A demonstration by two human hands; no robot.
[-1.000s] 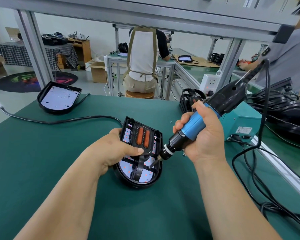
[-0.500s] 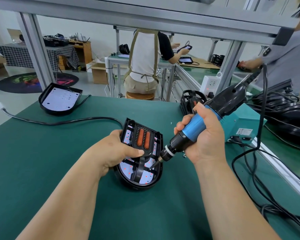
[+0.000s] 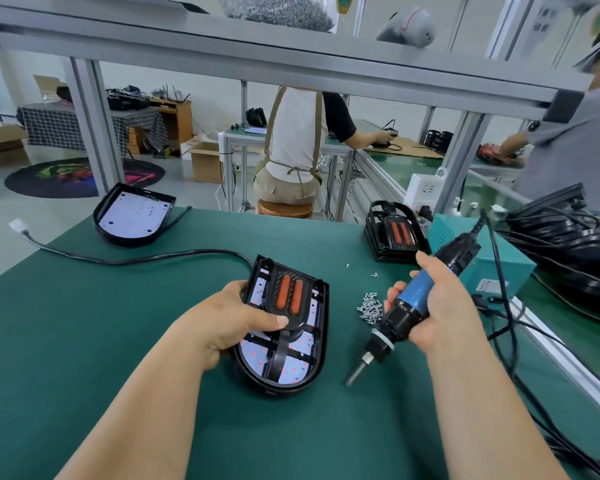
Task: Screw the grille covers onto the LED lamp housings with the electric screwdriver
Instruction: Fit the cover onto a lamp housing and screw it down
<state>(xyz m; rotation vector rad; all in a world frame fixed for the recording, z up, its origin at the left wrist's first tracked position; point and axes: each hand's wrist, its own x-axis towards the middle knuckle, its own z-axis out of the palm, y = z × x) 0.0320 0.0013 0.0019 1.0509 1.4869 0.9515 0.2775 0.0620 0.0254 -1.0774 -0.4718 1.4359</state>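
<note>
Head-worn, forward-down, close over bench (image 3: 84,341)

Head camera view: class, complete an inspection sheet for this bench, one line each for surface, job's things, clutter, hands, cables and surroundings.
Surface: green mat covers the bench.
Job's things: lamp housing with grille cover seated in it, mid-bench; electric screwdriver, bit off the cover, pointing down beside the housing; screw pile between them.
Clutter: uncovered housing far left; another grilled unit and teal power box far right.
Hands: left hand grips the lamp housing, thumb on the cover; right hand grips the screwdriver.
Cables: black cord crosses the mat to the housing; tangled leads at right.
Surroundings: seated worker behind; second worker at right.
</note>
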